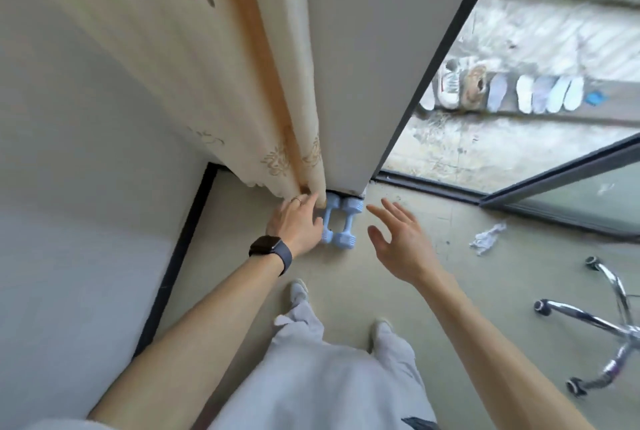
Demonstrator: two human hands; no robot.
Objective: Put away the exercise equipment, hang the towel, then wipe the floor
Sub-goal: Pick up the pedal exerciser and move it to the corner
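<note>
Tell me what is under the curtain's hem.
Two light-blue dumbbells lie side by side on the floor just right of the hem, against the foot of the wall. The left hand touches the curtain. Anything behind the cloth is hidden.

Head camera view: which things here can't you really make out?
Dumbbells: head view, far ends partly hidden under the curtain and wall corner; left hand covers one side.
Chair base: head view, cut off by the right edge.
Shoes outside: head view, blurred.
White scrap on the floor: head view, too small to tell cloth from paper.
</note>
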